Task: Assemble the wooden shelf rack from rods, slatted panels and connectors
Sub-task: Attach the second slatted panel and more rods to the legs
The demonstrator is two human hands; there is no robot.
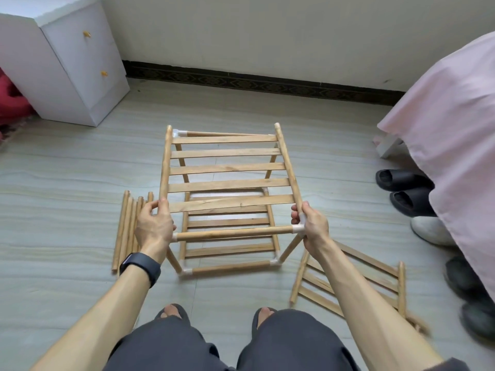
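Nearest the viewer are 2 knees in dark shorts and 2 bare forearms that reach forward, the left wearing a black wristband (140, 265). The left hand (154, 223) curls its fingers round the near end of the left rail of a slatted panel (227, 170). The right hand (313, 227) wraps the right rail just above a white connector (298, 229). The panel tops a part-built rack (230, 266) standing on the floor straight ahead. Its rails run directly away from the person, 1 per hand, equally near. Seating the near rail ends probably comes next. Loose rods (126, 231) lie left and a spare panel (351, 287) lies right. Beyond are a white cabinet (67, 76) and a pink-covered bed (455, 129).
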